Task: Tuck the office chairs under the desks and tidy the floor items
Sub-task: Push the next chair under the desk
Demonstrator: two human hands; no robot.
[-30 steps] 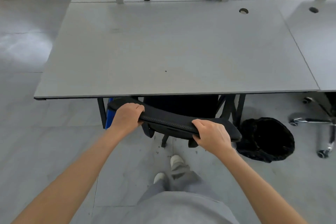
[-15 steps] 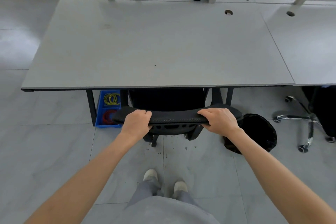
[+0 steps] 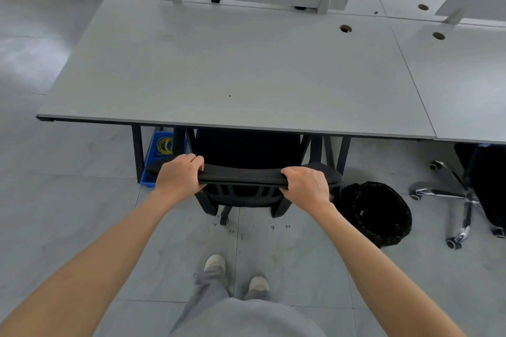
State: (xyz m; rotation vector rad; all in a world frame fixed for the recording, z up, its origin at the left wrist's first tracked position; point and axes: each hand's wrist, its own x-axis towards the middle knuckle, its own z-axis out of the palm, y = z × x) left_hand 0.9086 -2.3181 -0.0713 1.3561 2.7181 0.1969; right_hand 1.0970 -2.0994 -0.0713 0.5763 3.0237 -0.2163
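Left hand and right hand both clamped over the top rail of the black mesh-backed office chair, fingers curled over its far side, arms out nearly straight. Hands well apart, one near each end of the rail. Neither is clearly nearer; grip looks symmetric.

Key relation: chair is dead ahead, between the person and the grey rectangular laminate desk. Rail's long axis runs left-right, roughly parallel to the desk's near edge, so my read is a straight forward push, no rotation needed. Seat is already under the desktop; backrest sits just short of the edge. Looks close to tucked.

Chair: dark mesh top rail, black ribbed plastic back frame below, one castor visible on the tiles.

Watch-outs: blue plastic tray with coiled yellow cable under the desk at left, round black bin with bin liner just right of the chair. Further right, a second chair's chrome star base, not yet tucked.
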